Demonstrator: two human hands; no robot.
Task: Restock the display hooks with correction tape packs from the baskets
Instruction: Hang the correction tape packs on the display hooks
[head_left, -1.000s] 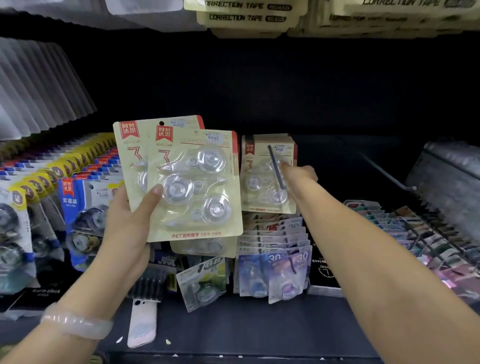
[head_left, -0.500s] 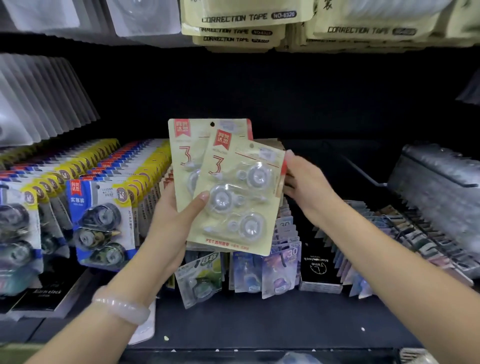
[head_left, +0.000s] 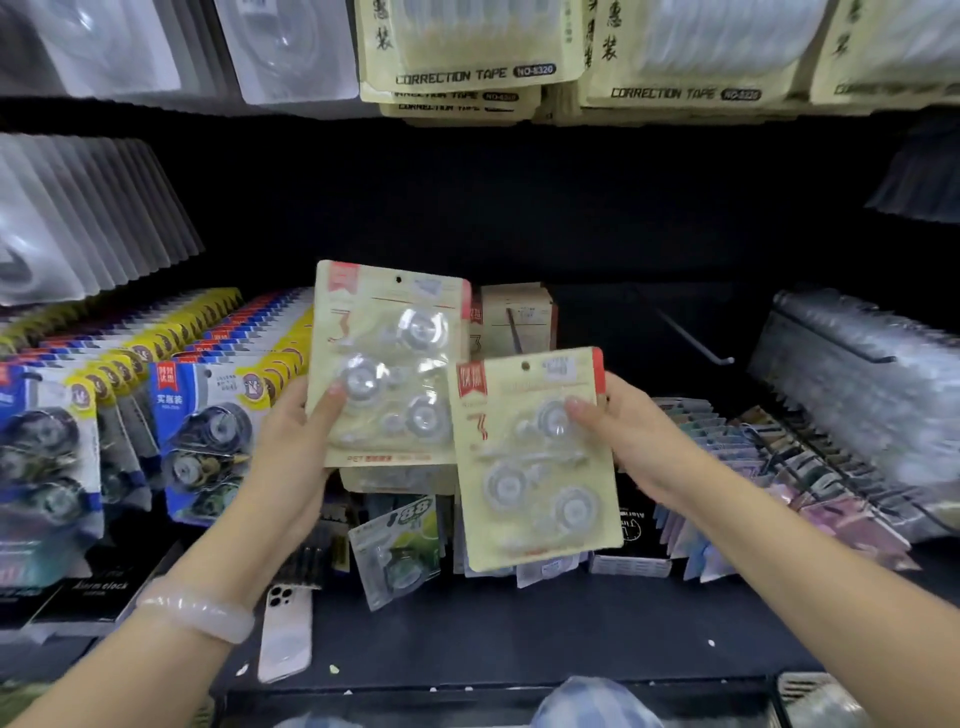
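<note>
My left hand grips a beige correction tape pack with three clear dispensers, thumb across its front. My right hand holds a second identical beige pack, lower and to the right, thumb on its upper blister. Behind them, more beige packs hang on a display hook. A bare hook sticks out to the right of that row.
Blue and yellow tape packs fill hooks at the left. Beige "CORRECTION TAPE" packs hang overhead. Small coloured packs and clear packs sit at the right. A white phone lies on the dark shelf.
My right hand came off the hook, took the front pack from the two in my left hand and drew it down to the right. The view has shifted upward.
</note>
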